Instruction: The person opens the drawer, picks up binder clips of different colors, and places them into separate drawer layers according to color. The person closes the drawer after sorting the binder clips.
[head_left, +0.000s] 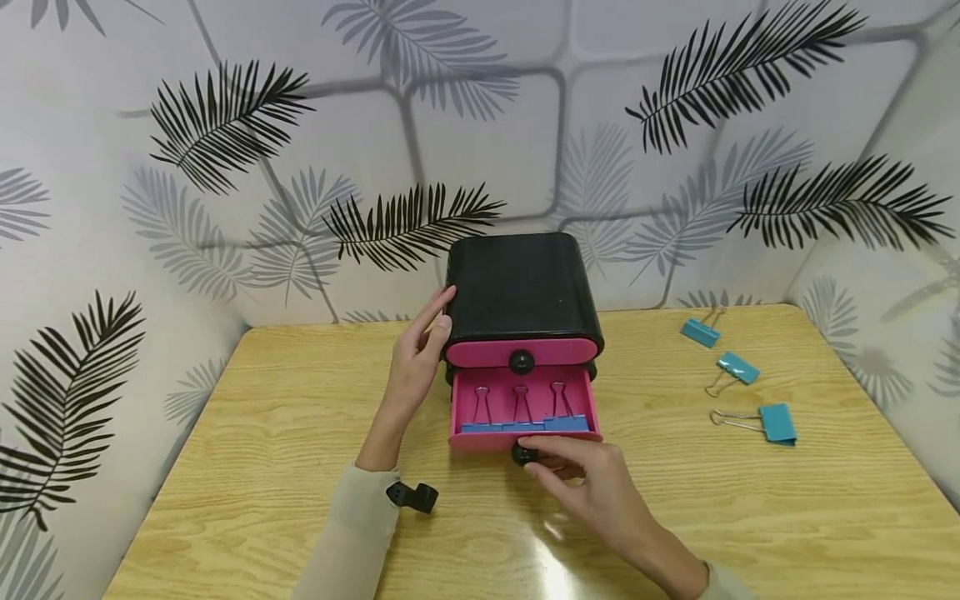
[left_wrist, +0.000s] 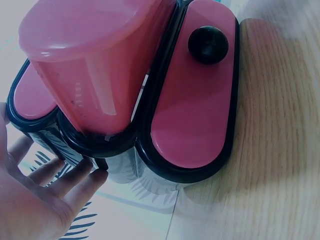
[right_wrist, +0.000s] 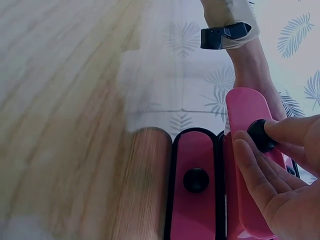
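A black drawer unit (head_left: 517,283) with pink drawers stands against the wall. Its middle drawer (head_left: 480,442) is pulled out, with blue binder clips (head_left: 566,423) lined up inside, wire handles up. My right hand (head_left: 588,479) pinches that drawer's round black knob (head_left: 522,454) between thumb and fingers. In the right wrist view, the fingers also lie near the pink front. My left hand (head_left: 418,358) touches the unit's left side with extended fingers; the left wrist view shows this hand (left_wrist: 45,200) beside the black casing. The top drawer (head_left: 480,353) and bottom drawer (left_wrist: 192,110) are closed.
On the right of the wooden table (head_left: 300,400) lie three loose blue binder clips: one at the back (head_left: 701,332), a middle one (head_left: 738,367) and a nearer one (head_left: 777,423). A leaf-patterned wall (head_left: 525,150) rises behind the unit.
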